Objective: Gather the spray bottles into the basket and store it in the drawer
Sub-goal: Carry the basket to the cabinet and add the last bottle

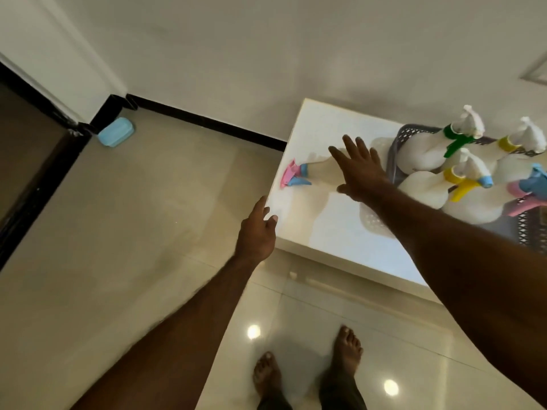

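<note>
White desk against the wall, carrying a dark perforated basket at its right side with several white spray bottles standing inside. One spray bottle with a pink-and-blue head lies on its side near the desk's left edge. Right hand, grip spread wide and empty, hovers over this bottle's body. Left hand, fingers relaxed and empty, at the desk's front-left corner. Blue box on the floor by the wall.

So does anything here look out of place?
Yes: one spray bottle lies on its side near the white tabletop edge, outside the basket where the others stand. A blue box sits on the floor.
</note>
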